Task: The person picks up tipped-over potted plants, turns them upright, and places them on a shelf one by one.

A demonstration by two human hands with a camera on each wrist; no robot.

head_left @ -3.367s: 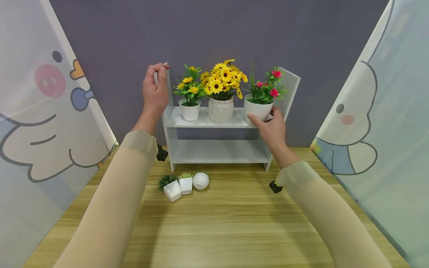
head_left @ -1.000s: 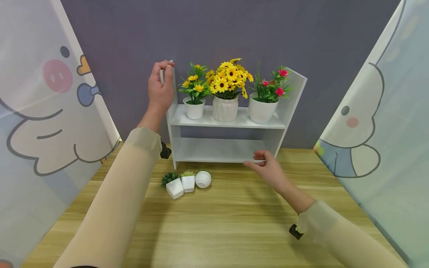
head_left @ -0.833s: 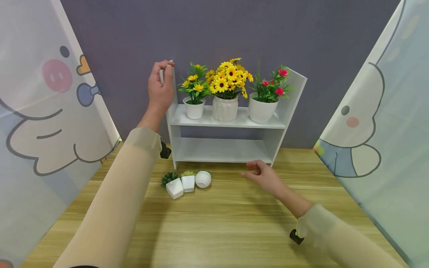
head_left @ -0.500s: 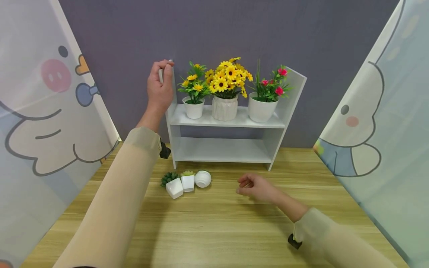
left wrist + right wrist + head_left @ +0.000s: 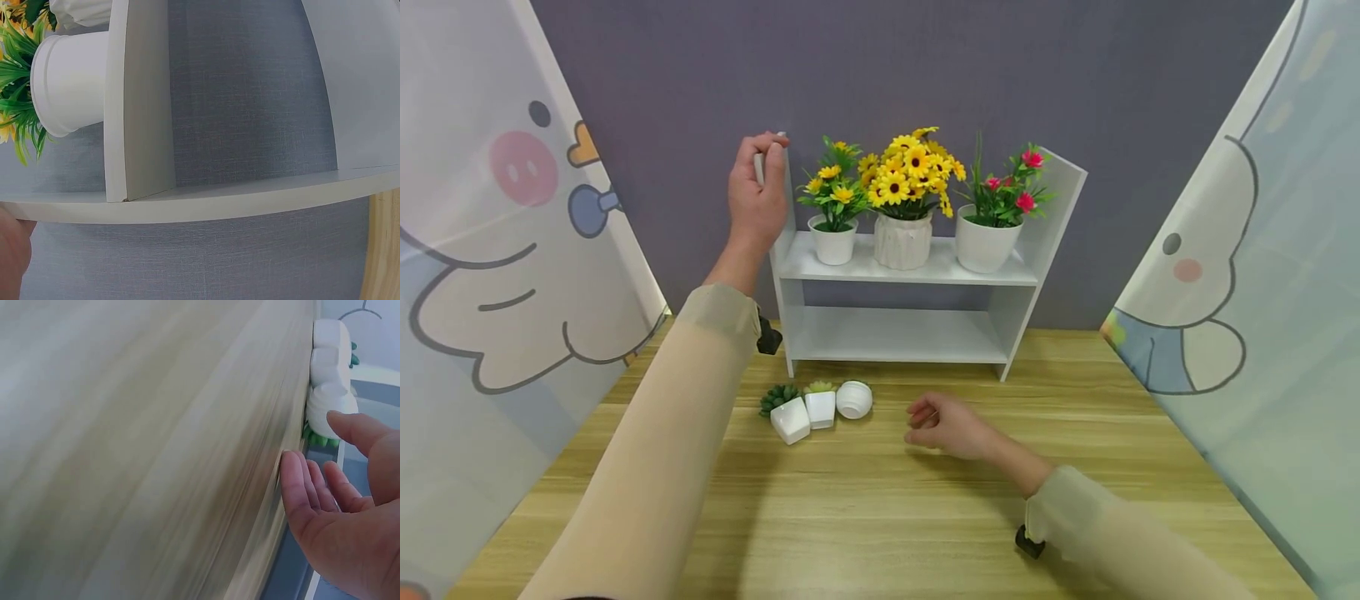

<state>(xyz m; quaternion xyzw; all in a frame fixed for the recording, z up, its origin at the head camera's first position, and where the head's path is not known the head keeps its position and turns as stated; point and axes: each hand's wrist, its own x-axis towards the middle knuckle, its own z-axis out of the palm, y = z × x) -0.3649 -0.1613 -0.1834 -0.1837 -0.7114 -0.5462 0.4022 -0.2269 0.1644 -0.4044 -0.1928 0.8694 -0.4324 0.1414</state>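
My left hand (image 5: 756,196) grips the upper end of the left side panel of a white two-tier shelf (image 5: 910,335). My right hand (image 5: 951,427) is low over the table with its fingers relaxed and parted from the thumb, holding nothing. To its left, a small round white pot (image 5: 854,401) lies tipped over, the nearest thing to it. Beside that pot lie two square white succulent pots, the middle one (image 5: 821,410) with pale green leaves and the left one (image 5: 791,421) with dark green leaves. In the right wrist view these pots (image 5: 325,365) appear beyond the fingertips.
On the upper tier stand a small pot of yellow flowers (image 5: 833,246), a ribbed pot of yellow daisies (image 5: 902,243) and a wider pot with pinkish-red flowers (image 5: 987,248). The shelf stands on a wooden table (image 5: 850,517) before a grey wall, with cartoon-printed curtains on both sides.
My right hand has let go of the pot with pinkish-red flowers, which stands on the upper tier. It has come down to the table and moved left. My left hand keeps its grip.
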